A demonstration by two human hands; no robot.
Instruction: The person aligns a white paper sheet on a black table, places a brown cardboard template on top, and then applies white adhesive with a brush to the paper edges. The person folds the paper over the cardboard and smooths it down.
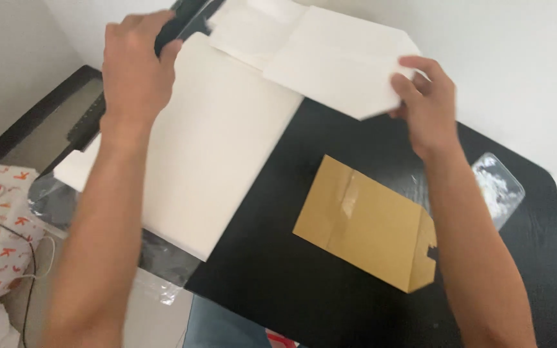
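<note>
while left hand (138,71) fingers grip a black tool (185,19), right hand (427,106) pinches white paper (336,61).

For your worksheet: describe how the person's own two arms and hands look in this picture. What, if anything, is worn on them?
Both forearms are bare up to the frame's lower edge: no sleeves show. The left hand and right hand wear no gloves, and no watch, bracelet or ring is visible. The fingernails look short and unpainted.
</note>
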